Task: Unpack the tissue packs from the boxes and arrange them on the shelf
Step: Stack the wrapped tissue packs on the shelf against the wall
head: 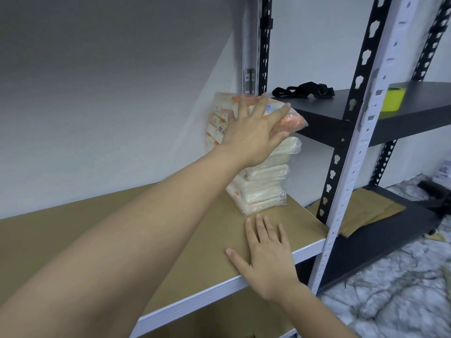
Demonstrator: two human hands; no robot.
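The left hand (253,132), fingers spread, presses the tissue pack stack (261,181) into the shelf's (170,240) back right corner to square it; the right hand (268,254) rests flat, bracing near the front edge.

We see our left hand (253,132) laid flat, fingers spread, on the front of a stack of clear-wrapped white tissue packs with orange print (261,184) standing at the right end of a brown board shelf with a white metal edge (185,240). Below and just in front of that contact, our right hand (266,257) rests palm-down, fingers straight, on the board near its edge. Right of the pressing hand, a dark grey neighbouring shelf (324,111) carries a black strap (302,90) and a yellow tape roll (393,102).
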